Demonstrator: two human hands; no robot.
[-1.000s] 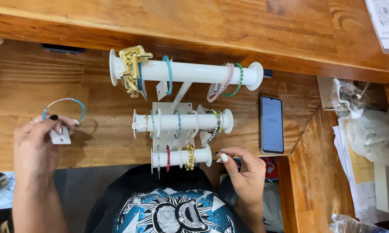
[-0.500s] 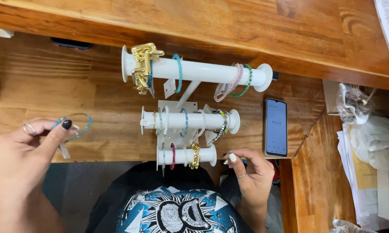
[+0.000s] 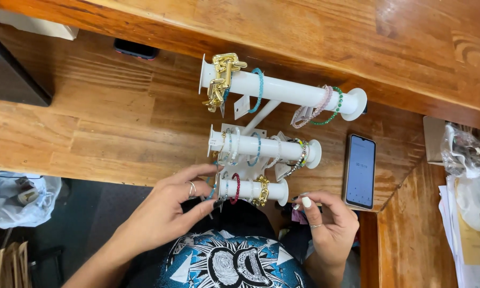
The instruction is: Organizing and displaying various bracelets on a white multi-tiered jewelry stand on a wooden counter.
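A white three-bar bracelet stand [image 3: 282,90] rests on the wooden table [image 3: 90,128]. A gold chain bracelet [image 3: 220,80] and several bead bracelets hang on its bars. My left hand [image 3: 170,208] pinches a blue bead bracelet [image 3: 213,190] at the left end of the lowest bar [image 3: 250,189]. My right hand [image 3: 328,224] sits at that bar's right end, fingers curled by the end cap, with a small purple thing under them.
A smartphone [image 3: 360,170] lies right of the stand with its screen lit. A second phone [image 3: 136,49] lies at the back. A clear plastic bag [image 3: 464,154] and papers [image 3: 469,234] are at right, another bag [image 3: 16,197] at lower left, a raised wooden shelf [image 3: 330,32] behind.
My left hand has carried the blue bracelet from the open table at left over to the left end of the lowest bar. My right hand has stayed at the bar's right end.
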